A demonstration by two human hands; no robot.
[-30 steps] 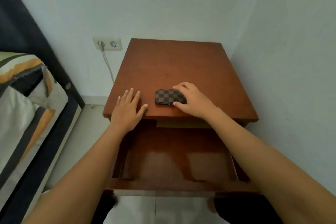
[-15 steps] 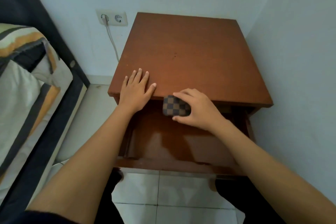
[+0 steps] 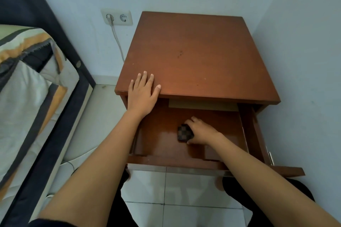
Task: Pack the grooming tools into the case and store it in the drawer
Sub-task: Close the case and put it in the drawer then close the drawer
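Note:
A small checkered brown case [image 3: 183, 132] rests on the floor of the pulled-out drawer [image 3: 245, 131] of a reddish wooden nightstand [image 3: 193, 57]. My right hand [image 3: 202, 131] reaches into the drawer and grips the case from its right side, fingers curled over its far and near edges. My left hand [image 3: 143, 94] lies flat, fingers spread, on the front left corner of the nightstand top. The case is closed; no grooming tools show.
A bed with a striped cover [image 3: 27, 83] and dark frame stands close on the left. A wall socket [image 3: 117, 17] with a white cable sits behind the nightstand. A wall runs along the right side. White floor tiles [image 3: 180, 195] lie below the drawer front.
My right hand carried the case off the nightstand top, over the front edge and down onto the drawer floor. My left hand stayed on the top's front left corner.

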